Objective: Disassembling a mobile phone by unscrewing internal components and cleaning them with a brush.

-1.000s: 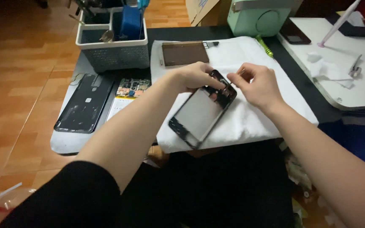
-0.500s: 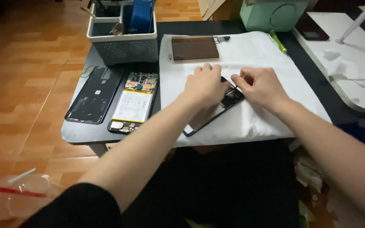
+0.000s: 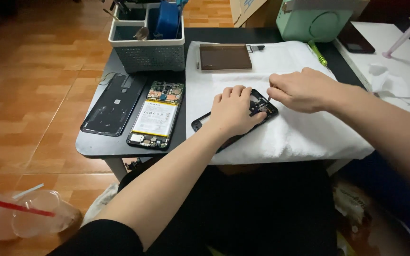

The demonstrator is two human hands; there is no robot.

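My left hand (image 3: 233, 111) lies flat, fingers (image 3: 228, 97) spread loosely, pressing down on the black phone frame (image 3: 257, 106) on the white cloth (image 3: 290, 137). My right hand (image 3: 300, 89) is curled at the frame's upper end, fingers (image 3: 277, 90) bunched together, tips touching the frame's corner; whether they pinch a small part or tool, I cannot tell.

Frame lies tilted across the cloth, near its front edge, mostly covered by my left palm.

Progress, judging by layout: phone already opened up. Back cover (image 3: 112, 104) off and set on the dark tabletop (image 3: 96, 147), inner board with battery (image 3: 156, 114) just beside it, also out. Brown flat panel (image 3: 225, 57) sits apart at the cloth's far end. Frame work at the top corner looks unfinished; nothing reassembled.

Further out: grey basket (image 3: 148, 52) of tools at the back, green screwdriver (image 3: 318, 53) at the cloth edge, green box (image 3: 312, 19) behind it, plastic cup with red straw (image 3: 34, 218) on the floor.

Hidden: the frame's middle under my hand, my right fingertips' contact point, basket contents cut off by the picture's top.
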